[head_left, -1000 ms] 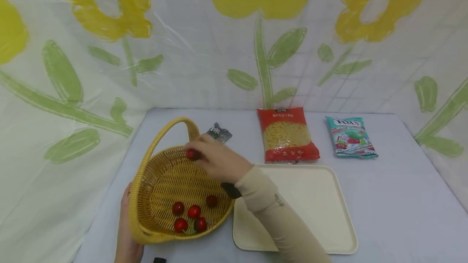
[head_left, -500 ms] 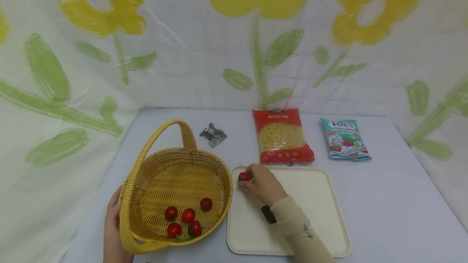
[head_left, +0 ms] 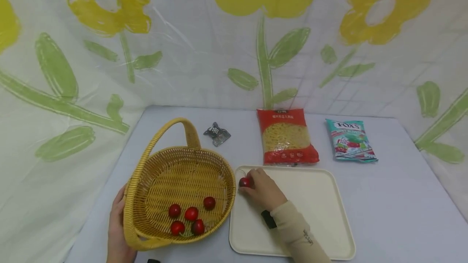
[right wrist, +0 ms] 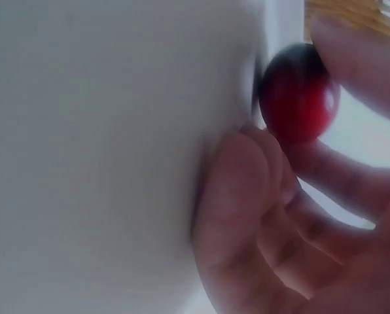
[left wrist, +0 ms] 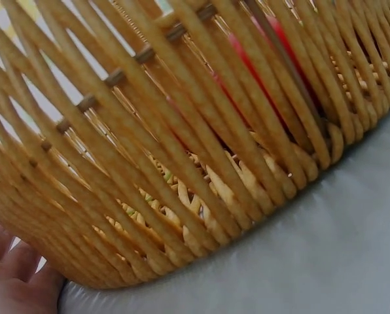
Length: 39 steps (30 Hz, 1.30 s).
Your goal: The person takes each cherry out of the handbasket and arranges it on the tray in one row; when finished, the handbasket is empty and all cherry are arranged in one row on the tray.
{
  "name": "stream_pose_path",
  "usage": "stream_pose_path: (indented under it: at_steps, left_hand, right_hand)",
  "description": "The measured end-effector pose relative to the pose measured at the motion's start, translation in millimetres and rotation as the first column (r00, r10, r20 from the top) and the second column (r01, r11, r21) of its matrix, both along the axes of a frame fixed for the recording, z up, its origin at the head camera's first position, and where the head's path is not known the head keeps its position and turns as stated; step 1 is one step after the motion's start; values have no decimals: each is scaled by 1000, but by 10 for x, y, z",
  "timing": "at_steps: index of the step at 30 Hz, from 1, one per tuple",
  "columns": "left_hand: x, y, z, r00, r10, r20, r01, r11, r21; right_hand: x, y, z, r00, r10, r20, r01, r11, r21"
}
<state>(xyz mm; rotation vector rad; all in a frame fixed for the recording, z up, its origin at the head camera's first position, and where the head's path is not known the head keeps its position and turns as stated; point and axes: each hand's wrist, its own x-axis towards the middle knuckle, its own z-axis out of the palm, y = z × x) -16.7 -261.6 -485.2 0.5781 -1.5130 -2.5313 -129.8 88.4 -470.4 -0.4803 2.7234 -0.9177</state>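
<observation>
Nearest to us, the left hand lies against the near-left outer wall of the yellow wicker basket, fingers lying along the weave. In the left wrist view we see only fingertips resting at the basket's foot, so how firmly that hand grips we cannot tell.

Inside the basket, toward its near side, we count five red cherries: four bunched together and one just beyond them to the right.

Right of the basket, almost touching its rim, lies the cream tray. Our right hand is down at the tray's far-left corner, the corner nearest the basket, and it pinches a single red cherry between thumb and fingertips. The right wrist view confirms it: the cherry sits caught between the thumb above and the curled fingers below, hard up against the tray's pale surface. Whether the fruit already touches the tray we cannot quite say.

Beyond the basket's arched handle, to the right of it, a small dark foil wrapper lies on the table. Farther right of the basket, past the tray's far edge, we have a red bag of pasta, and beyond that, a teal candy packet.
</observation>
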Motion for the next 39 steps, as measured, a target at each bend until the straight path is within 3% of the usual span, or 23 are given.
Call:
stream_pose_path:
  at_steps: [6, 11, 16, 19, 23, 26, 28, 33, 36, 39]
  left_hand:
    - [18, 19, 17, 999, 32, -4, -32, 999, 24]
    - [17, 70, 27, 997, 74, 8, -74, 996, 49]
    - [41, 102, 35, 994, 85, 64, -86, 996, 7]
    - [57, 100, 36, 989, 103, 104, -101, 995, -24]
    - [71, 80, 46, 984, 124, 131, -119, 992, -43]
    - [78, 65, 46, 984, 96, 151, -90, 995, -45]
    - [70, 66, 33, 981, 80, 177, -71, 996, -52]
    - [34, 79, 7, 973, 81, 214, -64, 994, -85]
    - [22, 75, 14, 979, 86, 187, -70, 993, -93]
    - [17, 65, 28, 982, 91, 163, -77, 993, -92]
  right_hand:
    - [73, -13, 119, 1000, 1, -11, -1, 999, 40]
    - [190, -110, 491, 987, 35, -157, -29, 999, 44]
    - [266, -306, 891, 946, 136, -293, -140, 990, 7]
    - [256, -534, 1022, 933, 247, -263, -242, 969, 53]
    - [202, -948, 932, 889, 428, -161, -399, 898, 186]
    - [163, -1208, 777, 844, 534, -57, -515, 835, 191]
    - [148, -1318, 706, 824, 567, 2, -560, 812, 168]
    - [124, -1429, 603, 821, 563, 94, -566, 784, 254]
    - [107, -1442, 579, 825, 549, 130, -561, 770, 304]
    - [111, -1438, 593, 833, 534, 141, -550, 777, 306]
